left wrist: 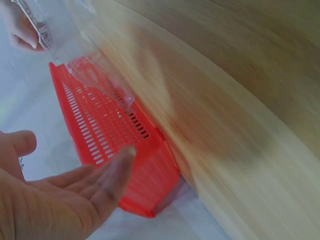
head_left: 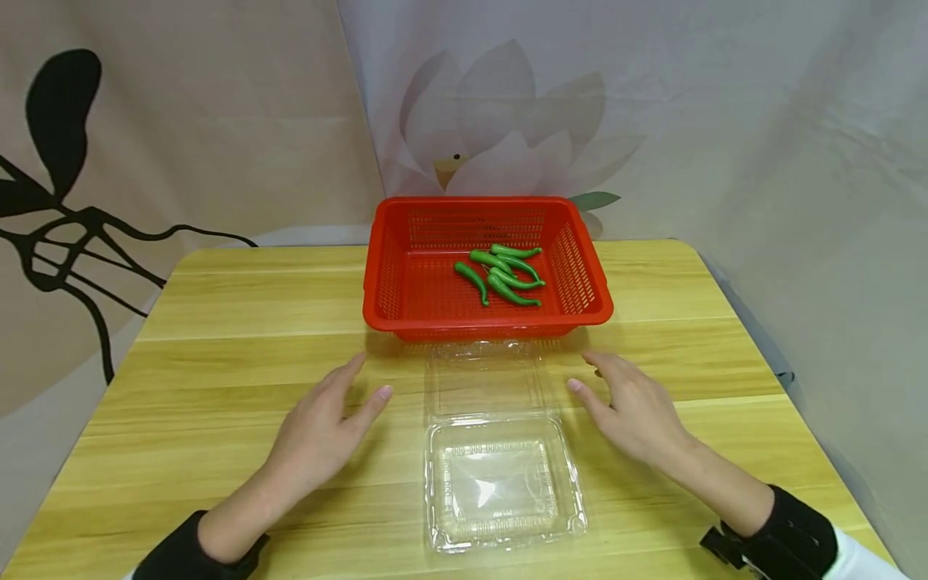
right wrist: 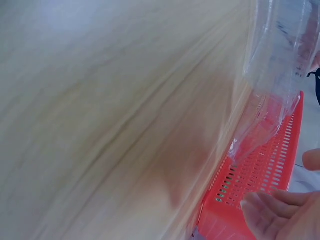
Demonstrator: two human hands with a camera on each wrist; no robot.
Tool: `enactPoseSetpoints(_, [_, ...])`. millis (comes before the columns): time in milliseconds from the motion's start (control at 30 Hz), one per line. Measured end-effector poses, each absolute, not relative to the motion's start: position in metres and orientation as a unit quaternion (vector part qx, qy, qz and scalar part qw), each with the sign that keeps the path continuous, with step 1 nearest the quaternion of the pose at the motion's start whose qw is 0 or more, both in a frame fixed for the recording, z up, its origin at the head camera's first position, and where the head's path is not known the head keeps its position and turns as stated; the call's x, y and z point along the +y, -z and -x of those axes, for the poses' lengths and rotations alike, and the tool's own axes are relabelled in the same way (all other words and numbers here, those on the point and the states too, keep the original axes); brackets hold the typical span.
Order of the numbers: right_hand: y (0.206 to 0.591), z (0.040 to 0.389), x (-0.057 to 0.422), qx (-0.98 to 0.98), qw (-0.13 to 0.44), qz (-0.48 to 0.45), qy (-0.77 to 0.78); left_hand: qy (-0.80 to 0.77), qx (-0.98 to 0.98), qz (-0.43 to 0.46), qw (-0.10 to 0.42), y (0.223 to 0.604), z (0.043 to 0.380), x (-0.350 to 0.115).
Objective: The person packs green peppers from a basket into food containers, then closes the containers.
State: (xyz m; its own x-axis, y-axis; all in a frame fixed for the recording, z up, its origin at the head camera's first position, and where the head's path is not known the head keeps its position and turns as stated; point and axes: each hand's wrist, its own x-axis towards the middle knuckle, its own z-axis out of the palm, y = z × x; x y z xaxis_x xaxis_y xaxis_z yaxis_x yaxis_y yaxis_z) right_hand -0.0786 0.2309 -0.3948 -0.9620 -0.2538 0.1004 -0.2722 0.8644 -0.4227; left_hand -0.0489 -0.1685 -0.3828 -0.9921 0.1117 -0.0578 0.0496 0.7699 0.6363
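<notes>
My left hand (head_left: 319,431) hovers over the table on the left of a clear plastic clamshell box (head_left: 500,483), fingers extended and thumb apart, holding nothing. On the box's other side my right hand (head_left: 638,415) is held the same way, also with nothing in it. The box lies with its lid (head_left: 487,383) folded back toward a red basket (head_left: 489,326). Several green chili peppers (head_left: 512,290) lie in the basket, toward its right side. Both wrist views show the hands' spread fingers, with the basket wall and the clear plastic beyond them.
The wooden table (head_left: 217,338) carries the box and the basket. Behind it hangs a pale cloth backdrop (head_left: 725,121) printed with a lotus flower and dark plant shapes. The basket stands at the table's back edge.
</notes>
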Motion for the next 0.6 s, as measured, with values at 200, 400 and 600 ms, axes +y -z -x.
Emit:
enactPoseSetpoints(200, [0.398,0.082,0.226,-0.952,0.0,-0.131,-0.277,-0.399,0.912,-0.03,0.089,0.382,0.053,-0.163])
enactPoseSetpoints(400, [0.399,0.087,0.225,-0.929,-0.057,-0.118,-0.347,-0.485,0.862,-0.007,0.144,0.385,0.056,-0.155])
enactPoseSetpoints(600, [0.399,0.09,0.225,-0.909,-0.117,-0.094,-0.389,-0.558,0.806,0.02,0.197,0.391,0.057,-0.146])
